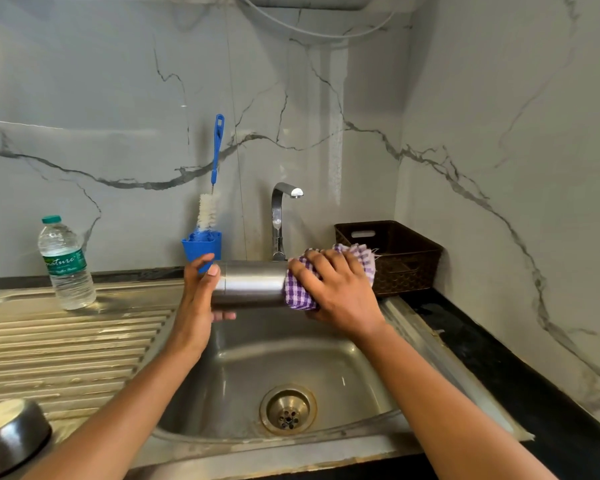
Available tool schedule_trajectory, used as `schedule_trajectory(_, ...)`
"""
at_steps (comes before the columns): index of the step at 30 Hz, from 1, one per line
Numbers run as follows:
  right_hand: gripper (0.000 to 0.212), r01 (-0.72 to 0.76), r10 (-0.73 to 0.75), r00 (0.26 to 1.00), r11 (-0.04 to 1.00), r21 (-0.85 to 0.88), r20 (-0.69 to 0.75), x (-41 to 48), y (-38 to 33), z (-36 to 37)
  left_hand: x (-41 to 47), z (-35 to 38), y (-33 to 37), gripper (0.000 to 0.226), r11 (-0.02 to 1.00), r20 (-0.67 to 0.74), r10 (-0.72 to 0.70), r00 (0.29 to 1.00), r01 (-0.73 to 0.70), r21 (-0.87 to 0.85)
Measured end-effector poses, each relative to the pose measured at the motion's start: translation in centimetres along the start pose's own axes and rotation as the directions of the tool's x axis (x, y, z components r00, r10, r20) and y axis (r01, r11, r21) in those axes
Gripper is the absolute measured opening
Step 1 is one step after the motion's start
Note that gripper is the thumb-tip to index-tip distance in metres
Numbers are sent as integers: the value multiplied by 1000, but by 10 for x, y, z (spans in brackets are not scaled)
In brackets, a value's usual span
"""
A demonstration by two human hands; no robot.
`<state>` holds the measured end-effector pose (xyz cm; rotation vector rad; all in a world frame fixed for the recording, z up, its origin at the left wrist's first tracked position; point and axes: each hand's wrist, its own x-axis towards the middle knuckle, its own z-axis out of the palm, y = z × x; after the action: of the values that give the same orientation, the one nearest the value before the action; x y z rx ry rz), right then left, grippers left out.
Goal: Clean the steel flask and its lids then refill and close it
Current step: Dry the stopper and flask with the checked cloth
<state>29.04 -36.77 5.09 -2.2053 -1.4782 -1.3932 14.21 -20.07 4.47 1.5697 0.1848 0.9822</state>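
Both forearms reached forward over the sink, the left hand turned thumb-up at the left end of the steel flask and the right hand laid palm-down over its right end. The left fingers curled around the flask's end, thumb on top. The right fingers spread and bent over a purple checked cloth, pressing it around the flask. The flask lay level in the air above the basin, just in front of the tap. Behind stood a blue cup holding a bottle brush, with a brown basket on the black table at right. A water bottle and a steel bowl sat on the drainboard at left.
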Motion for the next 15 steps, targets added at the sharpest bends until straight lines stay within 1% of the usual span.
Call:
schedule_trajectory(1, 88, -13, 11, 999, 999, -49, -32, -1, 0, 0, 1, 2, 3, 52, 993, 5, -121, 993, 121, 11)
schedule_trajectory(3, 73, -21, 9, 995, 993, -113, -104, -2, 2, 1, 2, 6, 7, 51, 959, -12, -276, 961, 277, 57)
schedule_trajectory(4, 66, -8, -10, 991, 991, -135, -130, -3, 1, 2, 3, 6, 7, 53, 941, -32, -329, 944, 331, 67)
schedule_trajectory(6, 60, 43, -65, 989, 986, -161, -133, -5, -3, 4, 5, 2, 4, 56, 906, -44, -413, 910, 416, 84)
schedule_trajectory(8, 61, 89, -104, 990, 984, -152, -92, -6, -9, 5, 5, 0, 5, 46, 884, -66, -456, 887, 461, 82)
schedule_trajectory(10, 61, 107, -115, 991, 986, -127, -61, -6, -11, 4, 6, 0, 5, 36, 890, -133, -441, 888, 451, 62)
schedule_trajectory(11, 61, 113, -118, 992, 988, -103, -47, -5, -11, 3, 7, 2, 4, 33, 909, -164, -395, 904, 410, 73)
schedule_trajectory(13, 65, 106, -106, 994, 994, -17, -11, -1, -16, -1, 8, 4, 1, 27, 950, -183, -258, 949, 284, 130)
schedule_trajectory(15, 71, 62, -67, 997, 992, 106, 45, 5, -29, -6, 7, 7, -5, 26, 971, -137, -146, 980, 168, 170)
